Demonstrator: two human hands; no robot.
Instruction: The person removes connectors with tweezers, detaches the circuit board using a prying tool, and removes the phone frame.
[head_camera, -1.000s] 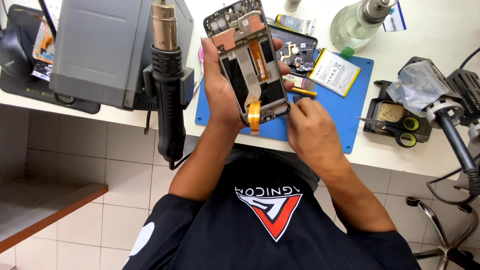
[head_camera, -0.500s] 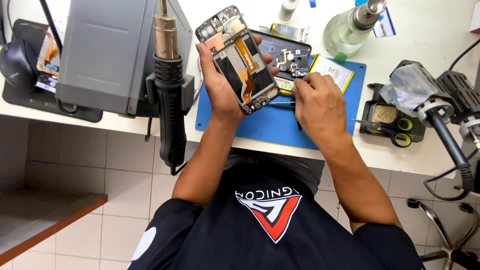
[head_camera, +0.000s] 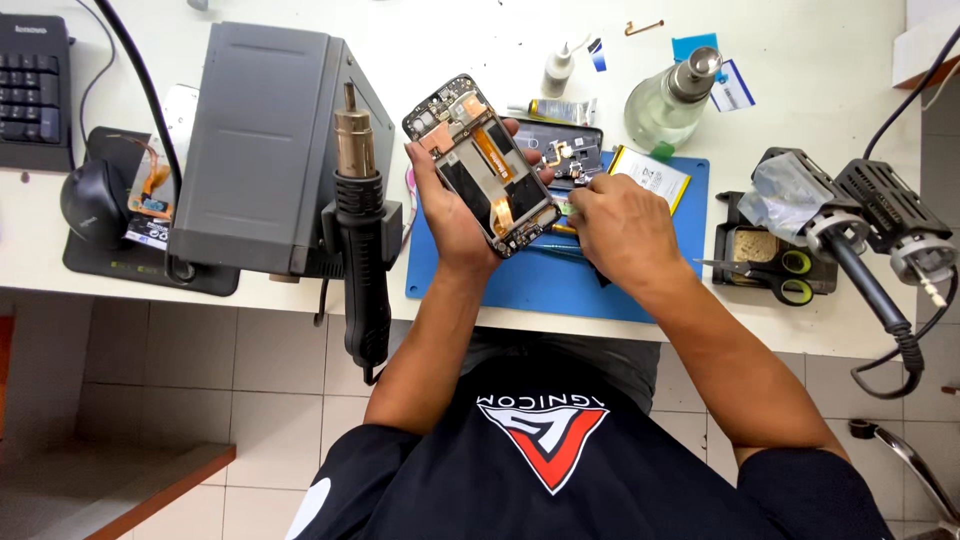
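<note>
Your left hand (head_camera: 452, 205), clamped on the opened phone (head_camera: 482, 166), now tilts it over the blue mat (head_camera: 640, 290); your right hand (head_camera: 622, 222) has closed in, pinching a small tool at its lower edge.

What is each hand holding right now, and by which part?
The left hand grips the opened phone by its long edges. The right hand pinches something small at the phone's lower corner; it cannot be made out.

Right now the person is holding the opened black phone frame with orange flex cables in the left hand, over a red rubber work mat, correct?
Not quite. The work mat is blue, not red, as the head view shows. The rest stands: the left hand holds the opened black phone frame with orange flex cables above it.
</note>
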